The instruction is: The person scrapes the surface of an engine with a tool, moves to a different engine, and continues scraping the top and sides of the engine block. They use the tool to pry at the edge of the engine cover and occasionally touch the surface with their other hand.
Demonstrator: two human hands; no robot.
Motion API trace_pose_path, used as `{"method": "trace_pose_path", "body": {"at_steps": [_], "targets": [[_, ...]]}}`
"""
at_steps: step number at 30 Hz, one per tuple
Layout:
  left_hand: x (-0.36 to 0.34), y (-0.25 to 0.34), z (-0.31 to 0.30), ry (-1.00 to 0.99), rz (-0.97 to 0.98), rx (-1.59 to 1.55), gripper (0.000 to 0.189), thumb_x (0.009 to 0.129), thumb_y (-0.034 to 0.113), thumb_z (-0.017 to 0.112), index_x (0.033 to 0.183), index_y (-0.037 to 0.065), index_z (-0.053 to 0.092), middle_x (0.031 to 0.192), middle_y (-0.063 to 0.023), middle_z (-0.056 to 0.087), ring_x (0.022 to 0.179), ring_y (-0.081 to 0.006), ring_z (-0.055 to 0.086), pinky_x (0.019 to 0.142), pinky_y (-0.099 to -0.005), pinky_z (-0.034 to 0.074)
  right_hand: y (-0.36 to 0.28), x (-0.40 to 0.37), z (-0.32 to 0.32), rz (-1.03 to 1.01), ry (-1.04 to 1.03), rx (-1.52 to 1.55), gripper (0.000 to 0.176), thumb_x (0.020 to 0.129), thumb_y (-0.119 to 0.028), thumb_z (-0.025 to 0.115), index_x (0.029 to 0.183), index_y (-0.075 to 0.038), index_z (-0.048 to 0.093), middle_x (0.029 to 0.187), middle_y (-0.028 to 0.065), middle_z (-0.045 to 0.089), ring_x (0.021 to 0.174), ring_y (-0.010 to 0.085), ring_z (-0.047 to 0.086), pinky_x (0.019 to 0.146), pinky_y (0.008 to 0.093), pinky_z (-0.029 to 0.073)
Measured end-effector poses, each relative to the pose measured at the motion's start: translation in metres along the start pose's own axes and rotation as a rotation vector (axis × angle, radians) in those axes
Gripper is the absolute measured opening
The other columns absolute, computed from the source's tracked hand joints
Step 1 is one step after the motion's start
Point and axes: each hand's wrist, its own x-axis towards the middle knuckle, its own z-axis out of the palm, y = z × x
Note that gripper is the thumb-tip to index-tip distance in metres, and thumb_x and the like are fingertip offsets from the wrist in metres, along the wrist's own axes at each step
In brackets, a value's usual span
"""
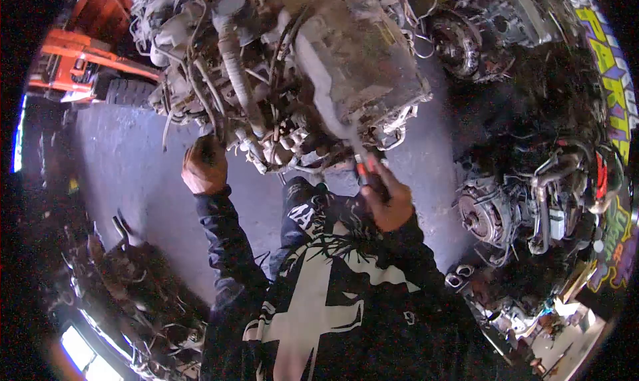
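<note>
A large dirty engine with hoses and wiring fills the top middle of the head view. At its lower left edge, my left hand is closed around the end of a dark hose. Below the engine's lower right part, my right hand grips a tool with a red and black handle. The tool points up toward the engine's lower edge, and its tip is blurred. A ribbed hose runs down the engine between the hands.
Orange machinery with a black tire stands at upper left. More engines and parts lie along the right side, others at lower left. A lettered banner hangs at far right. Grey floor shows below.
</note>
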Motion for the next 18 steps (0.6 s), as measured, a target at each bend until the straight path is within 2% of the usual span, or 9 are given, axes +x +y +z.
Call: {"method": "trace_pose_path", "body": {"at_steps": [1, 2, 4, 7, 9, 12, 15, 17, 18], "targets": [[-0.002, 0.001, -0.002, 0.002, 0.034, -0.005, 0.014, 0.088, 0.025, 0.067, 0.091, 0.013, 0.073, 0.083, -0.0102, 0.070, 0.078, -0.0339, 0.067, 0.069, -0.0438, 0.054, -0.003, -0.003, -0.008, 0.130, -0.008, 0.032, 0.060, 0.087, -0.008, 0.067, 0.144, -0.003, 0.048, 0.113, 0.0210, 0.070, 0.090, 0.0238, 0.071, 0.081, 0.0325, 0.054], [-0.003, 0.000, -0.001, 0.001, 0.027, 0.000, 0.014, 0.088, 0.025, 0.067, 0.091, 0.013, 0.073, 0.083, -0.0102, 0.070, 0.078, -0.0339, 0.067, 0.069, -0.0438, 0.054, 0.001, -0.004, -0.009, 0.132, -0.017, 0.033, 0.060, 0.087, -0.008, 0.067, 0.144, -0.003, 0.048, 0.113, 0.0210, 0.070, 0.090, 0.0238, 0.071, 0.081, 0.0325, 0.054], [-0.002, 0.001, 0.001, 0.023, 0.017, 0.013, 0.013, 0.088, 0.025, 0.067, 0.090, 0.013, 0.073, 0.082, -0.0096, 0.070, 0.079, -0.0332, 0.067, 0.070, -0.0432, 0.054, 0.006, -0.003, -0.008, 0.068, -0.012, -0.020, 0.058, 0.088, -0.016, 0.066, 0.143, -0.009, 0.050, 0.128, 0.0200, 0.064, 0.113, 0.0384, 0.065, 0.096, 0.0423, 0.052], [-0.003, 0.010, -0.004, -0.005, -0.051, -0.035, 0.014, 0.088, 0.026, 0.067, 0.088, 0.013, 0.072, 0.082, -0.0093, 0.069, 0.079, -0.0321, 0.067, 0.070, -0.0432, 0.053, -0.003, 0.004, -0.014, 0.175, -0.077, -0.036, 0.058, 0.088, -0.014, 0.066, 0.144, -0.011, 0.050, 0.127, 0.0215, 0.064, 0.111, 0.0404, 0.064, 0.095, 0.0433, 0.053], [-0.002, 0.005, -0.003, -0.012, -0.007, 0.016, 0.015, 0.088, 0.028, 0.067, 0.088, 0.013, 0.072, 0.082, -0.0092, 0.069, 0.080, -0.0317, 0.067, 0.070, -0.0433, 0.053, -0.008, 0.008, -0.019, 0.191, -0.106, -0.029, 0.058, 0.088, -0.013, 0.066, 0.144, -0.011, 0.050, 0.126, 0.0218, 0.064, 0.111, 0.0413, 0.064, 0.095, 0.0437, 0.053], [0.001, 0.005, -0.002, -0.022, 0.013, 0.052, 0.016, 0.088, 0.029, 0.067, 0.088, 0.014, 0.072, 0.082, -0.0091, 0.069, 0.080, -0.0314, 0.067, 0.069, -0.0435, 0.053, -0.008, 0.011, -0.031, 0.215, -0.175, -0.106, 0.059, 0.087, -0.012, 0.068, 0.143, -0.009, 0.051, 0.124, 0.0216, 0.065, 0.110, 0.0369, 0.067, 0.094, 0.0411, 0.053], [-0.001, 0.006, 0.000, -0.026, -0.009, 0.037, 0.017, 0.087, 0.030, 0.067, 0.089, 0.014, 0.073, 0.082, -0.0088, 0.069, 0.080, -0.0318, 0.067, 0.069, -0.0435, 0.053, -0.002, 0.017, -0.040, 0.144, -0.189, -0.022, 0.060, 0.087, -0.011, 0.068, 0.144, -0.009, 0.051, 0.123, 0.0184, 0.068, 0.107, 0.0291, 0.069, 0.091, 0.0372, 0.053], [-0.001, 0.002, -0.001, -0.013, -0.013, 0.035, 0.017, 0.087, 0.029, 0.067, 0.089, 0.014, 0.073, 0.082, -0.0086, 0.070, 0.080, -0.0320, 0.067, 0.069, -0.0434, 0.053, -0.016, 0.022, -0.056, 0.342, -0.297, 0.123, 0.059, 0.087, -0.004, 0.063, 0.145, -0.006, 0.050, 0.109, 0.0095, 0.069, 0.078, 0.0103, 0.061, 0.074, 0.0283, 0.051], [-0.001, 0.000, 0.000, -0.002, 0.007, 0.029, 0.017, 0.087, 0.029, 0.068, 0.089, 0.014, 0.073, 0.083, -0.0083, 0.070, 0.080, -0.0319, 0.067, 0.069, -0.0432, 0.053, -0.013, 0.026, -0.060, 0.334, -0.302, 0.121, 0.059, 0.087, -0.004, 0.063, 0.145, -0.006, 0.050, 0.109, 0.0095, 0.069, 0.078, 0.0103, 0.061, 0.074, 0.0283, 0.051]]}}
